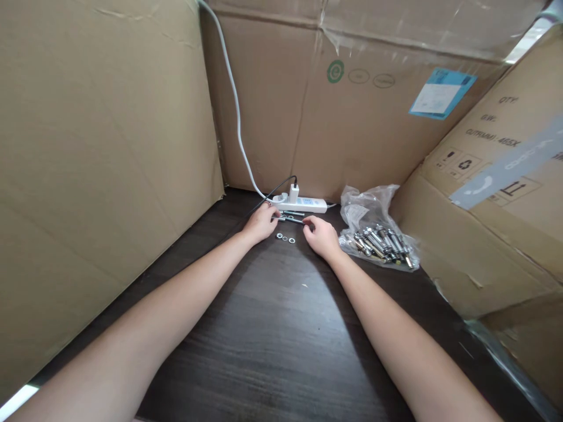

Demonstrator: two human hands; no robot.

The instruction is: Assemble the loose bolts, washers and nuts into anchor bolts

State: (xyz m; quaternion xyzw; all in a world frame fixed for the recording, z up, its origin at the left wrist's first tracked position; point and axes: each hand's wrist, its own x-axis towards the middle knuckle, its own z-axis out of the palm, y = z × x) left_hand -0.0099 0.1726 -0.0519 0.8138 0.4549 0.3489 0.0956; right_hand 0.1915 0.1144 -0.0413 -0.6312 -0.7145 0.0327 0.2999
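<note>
My left hand (pixel 263 224) is closed in a pinch at the left end of a thin metal bolt (pixel 294 221), where a paler sleeve-like piece shows. The fingers of my right hand (pixel 322 235) close on the bolt's other end, so it lies level between both hands, low over the dark tabletop. Just in front sit a nut (pixel 279 236), a thin ring (pixel 285 238) and a washer (pixel 292 241) in a short row. Behind the held bolt lies another metal rod (pixel 294 213), with small rings beside it partly hidden by the left fingers.
A white power strip (pixel 308 204) with a plugged-in charger (pixel 294 193) stands behind my hands; its white cable (pixel 237 111) runs upward. To the right rests a clear plastic bag (pixel 369 205) of metal anchor bolts (pixel 387 243). Large cardboard boxes (pixel 272 105) wall the table (pixel 264 340).
</note>
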